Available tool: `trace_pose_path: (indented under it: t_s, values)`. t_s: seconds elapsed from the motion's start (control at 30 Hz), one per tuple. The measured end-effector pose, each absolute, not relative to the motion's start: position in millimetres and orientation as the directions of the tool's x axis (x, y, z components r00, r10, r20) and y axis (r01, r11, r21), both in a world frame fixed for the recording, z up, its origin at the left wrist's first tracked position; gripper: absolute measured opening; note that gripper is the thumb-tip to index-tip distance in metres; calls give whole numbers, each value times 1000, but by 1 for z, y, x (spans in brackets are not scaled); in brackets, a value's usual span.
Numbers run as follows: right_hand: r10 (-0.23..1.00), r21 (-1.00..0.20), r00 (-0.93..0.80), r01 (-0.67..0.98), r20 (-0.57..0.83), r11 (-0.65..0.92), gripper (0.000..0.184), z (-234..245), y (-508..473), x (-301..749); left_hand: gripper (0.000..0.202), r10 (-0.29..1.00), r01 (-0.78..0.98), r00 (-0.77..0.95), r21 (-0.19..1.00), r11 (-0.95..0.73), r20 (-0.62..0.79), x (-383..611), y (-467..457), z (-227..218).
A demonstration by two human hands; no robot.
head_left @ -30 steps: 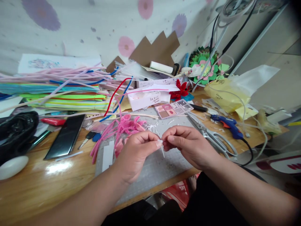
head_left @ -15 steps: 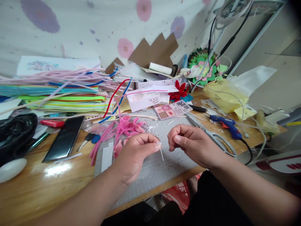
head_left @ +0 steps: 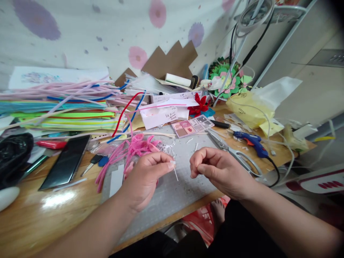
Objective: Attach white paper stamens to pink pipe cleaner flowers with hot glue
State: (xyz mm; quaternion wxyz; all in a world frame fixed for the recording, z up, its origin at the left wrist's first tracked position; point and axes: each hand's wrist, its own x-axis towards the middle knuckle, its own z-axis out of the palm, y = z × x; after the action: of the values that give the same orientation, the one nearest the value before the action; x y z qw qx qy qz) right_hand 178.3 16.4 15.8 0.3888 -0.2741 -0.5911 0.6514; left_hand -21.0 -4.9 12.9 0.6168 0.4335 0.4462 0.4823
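In the head view, my left hand (head_left: pixel 146 179) pinches a thin white strand (head_left: pixel 176 173) between thumb and fingertips, its end hanging down at a slant. My right hand (head_left: pixel 219 172) faces it a short way to the right, thumb closed against curled fingers. Whether anything tiny is in that pinch cannot be seen. Both hands are over a grey cutting mat (head_left: pixel 156 206). Behind my left hand lie a tangle of pink pipe cleaners (head_left: pixel 138 144) and a small heap of white strands (head_left: pixel 168 147). Large scissors (head_left: pixel 245 161) lie just past my right hand.
A blue glue gun (head_left: pixel 249 141) lies at the right, its cable trailing off. A palette with pink and grey squares (head_left: pixel 192 126) sits behind the mat. At the left are a phone (head_left: pixel 67 163), keys (head_left: pixel 92 161) and bundled pipe cleaners (head_left: pixel 67 118).
The view has shifted slightly, so the table things appear further left. My right hand's fingers have moved a little; my left hand still pinches the white strand.
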Motion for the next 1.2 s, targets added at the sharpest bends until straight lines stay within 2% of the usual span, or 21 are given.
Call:
trace_pose_path:
  t_s: [0.2,0.33,0.43,0.57,0.7,0.8,0.93,1.03,1.1,1.2]
  values:
    - [875,-988,-462,-38,149,148,14,18,13,170,7,982,-197,138,968,155,-130,-19,-7,13]
    - [873,-975,-467,87,140,203,16,21,12,163,9,982,-172,153,975,139,-113,-20,-8,14]
    - [855,-930,-478,183,199,319,14,23,11,157,11,984,-165,142,977,135,-112,-20,-10,16]
    - [856,-844,-410,293,314,450,8,20,9,148,11,988,-155,120,981,118,-100,-20,-10,17]
    - [845,-781,-366,354,390,514,8,17,7,141,12,993,-122,90,988,91,-80,-18,-9,16]
    - [852,-770,-359,387,381,507,10,20,6,139,12,994,-87,76,992,91,-84,-18,-9,16]
    - [866,-859,-417,299,275,416,11,23,6,145,12,994,-87,54,991,97,-93,-18,-8,15]
    - [863,-960,-454,52,223,275,14,23,7,159,10,993,-105,45,988,116,-112,-19,-8,13]
    - [861,-977,-462,-99,213,189,14,22,8,171,10,992,-106,45,986,126,-121,-20,-8,12]
    - [860,-978,-481,-185,172,93,14,24,11,187,11,992,-87,46,989,119,-115,-21,-7,10]
